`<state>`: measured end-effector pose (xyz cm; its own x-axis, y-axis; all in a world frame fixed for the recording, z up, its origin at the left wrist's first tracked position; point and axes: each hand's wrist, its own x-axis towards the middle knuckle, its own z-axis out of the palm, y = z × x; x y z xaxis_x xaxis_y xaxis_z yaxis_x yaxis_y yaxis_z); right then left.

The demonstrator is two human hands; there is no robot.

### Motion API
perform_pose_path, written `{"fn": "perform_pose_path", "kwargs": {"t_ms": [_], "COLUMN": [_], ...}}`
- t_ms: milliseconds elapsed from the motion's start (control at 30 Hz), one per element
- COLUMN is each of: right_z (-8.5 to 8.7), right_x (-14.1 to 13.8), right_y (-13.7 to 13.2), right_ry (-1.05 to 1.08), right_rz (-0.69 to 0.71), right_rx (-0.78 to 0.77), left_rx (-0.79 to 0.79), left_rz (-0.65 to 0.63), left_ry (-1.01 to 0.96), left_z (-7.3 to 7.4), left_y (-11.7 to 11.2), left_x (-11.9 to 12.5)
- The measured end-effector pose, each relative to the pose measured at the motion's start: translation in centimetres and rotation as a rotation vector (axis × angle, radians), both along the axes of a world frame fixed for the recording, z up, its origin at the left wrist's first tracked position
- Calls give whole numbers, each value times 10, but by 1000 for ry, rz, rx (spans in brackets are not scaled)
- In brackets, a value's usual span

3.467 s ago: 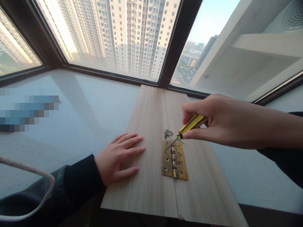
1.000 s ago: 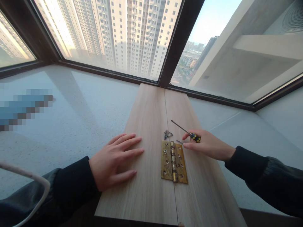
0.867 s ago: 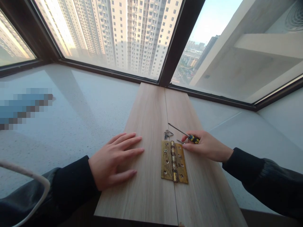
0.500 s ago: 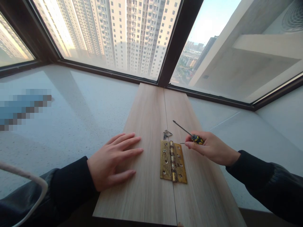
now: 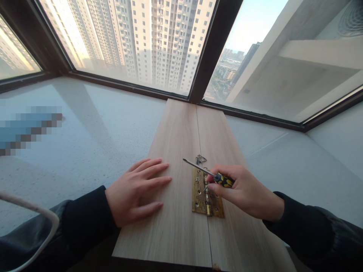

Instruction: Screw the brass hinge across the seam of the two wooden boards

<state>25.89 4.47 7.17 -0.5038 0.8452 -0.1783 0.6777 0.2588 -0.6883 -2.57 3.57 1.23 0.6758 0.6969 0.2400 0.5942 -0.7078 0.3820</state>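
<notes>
The window (image 5: 127,45) spans the top, looking out on tall buildings, with the white sill (image 5: 93,139) below it. On the sill lie two pale boards, the left board (image 5: 167,234) and the right board (image 5: 238,238), side by side with a thin seam between them. The left hand (image 5: 136,192) rests flat on the left board, fingers spread, gripping nothing. The right hand (image 5: 244,192) is curled around the screwdriver, over the right board and the hinge. The brass hinge (image 5: 199,202) straddles the seam, partly hidden by that hand. The screwdriver (image 5: 225,180) points left, its tip clear of the hinge. A few screws (image 5: 200,159) lie just beyond the hinge, and one loose screw (image 5: 206,187) pokes out between right thumb and forefinger.
</notes>
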Motion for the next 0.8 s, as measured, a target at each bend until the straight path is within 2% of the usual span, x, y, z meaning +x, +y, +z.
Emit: {"fn": "perform_pose_path", "kwargs": {"t_ms": [133,333,533,800], "right_z": [-7,-6,-8,-6], "right_x": [-6,-11,-11,-6], "right_y": [-2,-2,1,-2], "right_ry": [5,-20,-54,3], "right_rz": [27,104,178,307], "right_rx": [44,176,240,212], "left_rx": [-1,-13,-11,-5], "left_rz": [-1,5,6,-2], "left_ry": [0,-20,-2,-19], "left_z": [-1,-1,-1,-1], "left_y": [0,0,0,0], "left_x": [0,0,-1,-1]}}
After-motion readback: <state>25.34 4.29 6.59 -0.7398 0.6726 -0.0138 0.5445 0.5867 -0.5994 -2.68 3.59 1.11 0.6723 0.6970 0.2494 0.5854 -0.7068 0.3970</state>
